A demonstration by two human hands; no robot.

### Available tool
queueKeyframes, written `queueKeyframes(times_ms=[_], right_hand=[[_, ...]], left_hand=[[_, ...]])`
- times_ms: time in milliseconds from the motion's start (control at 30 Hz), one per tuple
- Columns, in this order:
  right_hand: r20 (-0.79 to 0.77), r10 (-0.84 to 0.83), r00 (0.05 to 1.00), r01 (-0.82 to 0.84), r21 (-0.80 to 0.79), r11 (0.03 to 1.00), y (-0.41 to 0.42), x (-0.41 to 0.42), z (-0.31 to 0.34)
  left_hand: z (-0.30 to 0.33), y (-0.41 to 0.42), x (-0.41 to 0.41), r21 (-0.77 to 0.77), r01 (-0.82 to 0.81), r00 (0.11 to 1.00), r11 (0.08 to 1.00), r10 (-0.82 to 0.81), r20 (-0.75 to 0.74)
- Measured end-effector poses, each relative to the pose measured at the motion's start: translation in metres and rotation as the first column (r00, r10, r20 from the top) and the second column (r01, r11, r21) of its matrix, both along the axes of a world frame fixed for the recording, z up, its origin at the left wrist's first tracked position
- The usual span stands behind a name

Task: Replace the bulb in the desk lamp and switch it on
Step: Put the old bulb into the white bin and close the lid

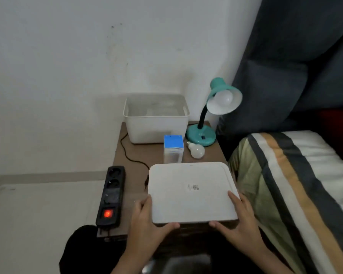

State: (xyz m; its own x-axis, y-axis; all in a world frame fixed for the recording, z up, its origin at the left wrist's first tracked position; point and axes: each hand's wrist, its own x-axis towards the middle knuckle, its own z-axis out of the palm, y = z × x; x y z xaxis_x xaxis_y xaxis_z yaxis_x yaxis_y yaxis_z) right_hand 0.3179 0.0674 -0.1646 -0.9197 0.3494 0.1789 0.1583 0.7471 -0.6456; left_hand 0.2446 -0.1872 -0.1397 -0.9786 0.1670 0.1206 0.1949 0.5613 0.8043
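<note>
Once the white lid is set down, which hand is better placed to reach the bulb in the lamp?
Probably the right hand. The teal lamp stands at the table's far right corner, its shade and fitted bulb leaning right, on that hand's side. The left hand would have to cross over the white lid and the bulb box.

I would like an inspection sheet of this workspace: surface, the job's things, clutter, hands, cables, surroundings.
Surface: small brown table, crowded.
Job's things: teal desk lamp at the back right, unlit, a bulb in its shade; a loose bulb lying near its base; a blue and white bulb box upright beside it.
Clutter: open white bin at the back; white lid at the front.
Hands: left hand and right hand grip the lid's near corners.
Cables: black cord crossing the table; black power strip at the left edge, switch glowing red.
Surroundings: white wall, striped bedding on the right.
</note>
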Motion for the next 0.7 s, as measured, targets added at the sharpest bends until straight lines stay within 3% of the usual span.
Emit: queueKeyframes(times_ms=[200, 400, 567, 700], right_hand=[[0.129, -0.017, 0.991, 0.021, -0.027, 0.999, 0.014, 0.025, -0.025], [0.277, -0.044, 0.96, 0.007, 0.133, 0.991, 0.018, 0.014, -0.03], [0.063, -0.098, 0.993, 0.085, 0.183, 0.979, 0.008, -0.039, -0.011], [-0.09, -0.046, 0.995, 0.05, 0.047, 0.998, -0.002, -0.108, 0.016]], left_hand=[[-0.032, 0.011, 0.016, -0.155, 0.086, 0.994, 0.984, -0.074, 0.086], [-0.046, 0.013, 0.017, -0.189, 0.121, 0.991, 0.974, -0.107, 0.086], [-0.038, 0.012, -0.011, -0.159, 0.104, 0.995, 0.982, -0.104, 0.005], [-0.01, 0.017, -0.078, -0.126, 0.007, 0.986, 0.992, -0.028, -0.165]])
